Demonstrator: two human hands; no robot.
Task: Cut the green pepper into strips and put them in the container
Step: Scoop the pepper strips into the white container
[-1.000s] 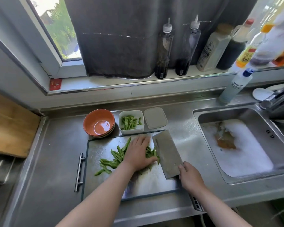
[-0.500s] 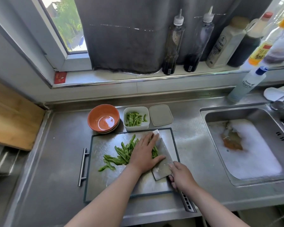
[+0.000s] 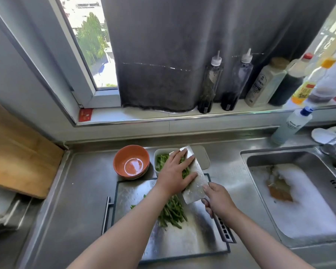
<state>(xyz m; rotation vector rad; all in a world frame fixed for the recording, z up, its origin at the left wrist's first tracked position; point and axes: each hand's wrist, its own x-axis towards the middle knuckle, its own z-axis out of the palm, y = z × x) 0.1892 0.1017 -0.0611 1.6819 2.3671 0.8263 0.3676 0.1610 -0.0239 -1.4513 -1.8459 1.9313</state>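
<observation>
While the right hand [image 3: 218,199] wraps curled fingers round the handle of the cleaver [image 3: 197,177], the blade is tilted up and reaches over the container [image 3: 158,152]. Left hand [image 3: 174,171] is flat with fingers straight, pressing a clump of pepper strips [image 3: 185,172] against the blade face; thumb lies on the blade. That clump sits above the container's right side, strips pinned between palm and steel. More cut strips already lie in the container [image 3: 160,161]. A bigger pile of strips [image 3: 173,210] lies on the steel cutting board [image 3: 192,241], partly under the left forearm. Orange bowl [image 3: 131,162] stands just left of the container, touching or nearly so; cannot tell which. Container lid [image 3: 204,158] lies just right of it, behind the blade. Board sits on a steel counter [image 3: 76,191]. Sink [image 3: 299,200] to the right holds foamy water. Wooden board [image 3: 17,152] is at far left. Sauce bottles [image 3: 209,84] line the windowsill.
</observation>
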